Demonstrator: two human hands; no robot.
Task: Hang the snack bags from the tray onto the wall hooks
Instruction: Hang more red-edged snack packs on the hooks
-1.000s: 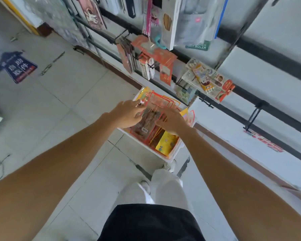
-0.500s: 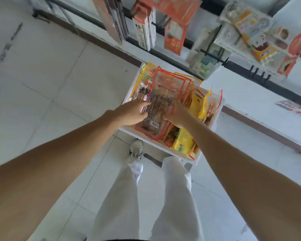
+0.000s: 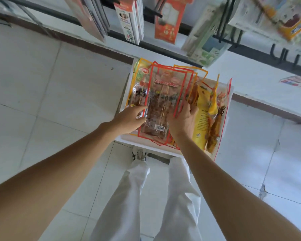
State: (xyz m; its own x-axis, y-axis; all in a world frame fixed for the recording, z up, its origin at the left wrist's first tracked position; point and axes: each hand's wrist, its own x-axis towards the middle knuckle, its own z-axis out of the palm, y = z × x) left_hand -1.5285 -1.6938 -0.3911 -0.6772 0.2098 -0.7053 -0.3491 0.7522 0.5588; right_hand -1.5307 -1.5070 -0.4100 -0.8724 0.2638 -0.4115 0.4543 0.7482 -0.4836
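Observation:
A white tray [image 3: 147, 147] stands on the floor against the wall, stuffed with snack bags. On top lies a clear, red-edged snack bag [image 3: 163, 100] of brown skewered meat. My left hand [image 3: 129, 119] grips its left edge, and my right hand [image 3: 182, 119] holds its right edge with fingers curled round it. Yellow bags [image 3: 204, 108] stand upright at the tray's right side. Black wall hooks [image 3: 283, 54] stick out of a dark rail at the upper right, bare.
Hanging goods crowd the top of the view: boxed items [image 3: 129, 21], an orange packet [image 3: 169, 23], a green-white pack [image 3: 207, 40]. My white trousers [image 3: 146, 197] and a shoe [image 3: 139, 153] are just below the tray. White floor tiles [image 3: 42, 87] spread to the left.
The view has tilted down and moved closer to the tray. Both hands stay on the red-edged bag, which now sits a little higher off the pile.

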